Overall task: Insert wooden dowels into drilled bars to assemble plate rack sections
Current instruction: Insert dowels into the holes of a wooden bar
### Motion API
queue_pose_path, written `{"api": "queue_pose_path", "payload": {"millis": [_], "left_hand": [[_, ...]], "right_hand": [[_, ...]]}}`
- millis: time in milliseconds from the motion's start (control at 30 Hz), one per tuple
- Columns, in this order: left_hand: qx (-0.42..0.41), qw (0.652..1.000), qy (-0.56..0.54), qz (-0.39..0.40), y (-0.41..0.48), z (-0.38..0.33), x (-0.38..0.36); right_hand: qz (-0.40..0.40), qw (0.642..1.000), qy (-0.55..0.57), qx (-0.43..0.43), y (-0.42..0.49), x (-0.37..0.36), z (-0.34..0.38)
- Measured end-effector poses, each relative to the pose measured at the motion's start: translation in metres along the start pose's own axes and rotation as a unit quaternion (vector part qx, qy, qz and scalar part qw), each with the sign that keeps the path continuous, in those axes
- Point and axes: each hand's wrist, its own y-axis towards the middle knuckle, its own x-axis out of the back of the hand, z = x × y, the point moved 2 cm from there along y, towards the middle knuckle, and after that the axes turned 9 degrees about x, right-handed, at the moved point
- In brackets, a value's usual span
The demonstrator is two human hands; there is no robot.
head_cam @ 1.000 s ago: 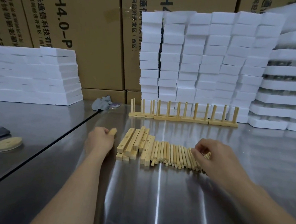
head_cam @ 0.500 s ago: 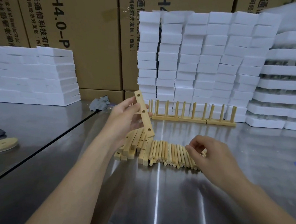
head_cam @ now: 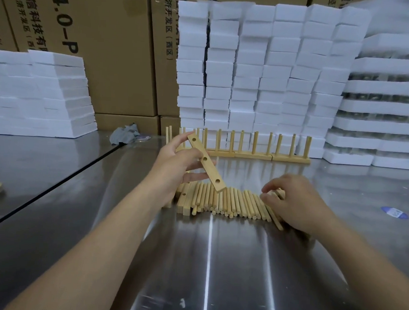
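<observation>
L hand [head_cam: 174,167] holds the pale flat wooden bar [head_cam: 206,163] w/ three drilled holes up off the shiny steel counter [head_cam: 217,262] — thumb at the top end, fingers behind. The bar is tilted, its low end just above the row of loose round light-wood dowels [head_cam: 234,201]. R hand [head_cam: 295,202] is curled over the right end of that row, fingertips on the dowels; can't tell if one is actually pinched.

Step in hand, imo: pick one dowel, seat it in a hole. To do it well, take a single dowel off the row's edge so the rest don't roll. Bring the tip square to the hole face and push straight along the axis — L hand bracing behind that hole.

Bar: holes face cam, evenly spaced, look clean; through or blind unclear. Spare bars [head_cam: 184,196] lie left of the dowels. Finished sections [head_cam: 253,148] w/ upright dowels stand in a line at the back.
</observation>
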Motion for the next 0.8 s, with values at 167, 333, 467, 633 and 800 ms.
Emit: {"api": "queue_pose_path", "payload": {"millis": [167, 333, 467, 633, 800], "left_hand": [[0.007, 1.0, -0.01, -0.011, 0.001, 0.002, 0.001], [0.014, 1.0, -0.001, -0.002, 0.001, 0.004, 0.0], [0.016, 1.0, 0.0, -0.003, 0.001, 0.006, -0.002], [0.018, 1.0, 0.001, -0.008, 0.0, 0.006, -0.001], [0.02, 1.0, 0.003, -0.011, 0.0, 0.006, 0.0]], "right_hand": [[0.133, 0.99, -0.013, 0.052, -0.004, 0.0, 0.009], [0.148, 0.986, -0.023, 0.069, -0.006, 0.001, 0.013], [0.134, 0.987, -0.01, 0.09, -0.006, -0.003, 0.017], [0.096, 0.989, -0.013, 0.112, -0.004, -0.013, 0.021], [0.058, 0.99, -0.013, 0.131, -0.003, -0.017, 0.022]]}}
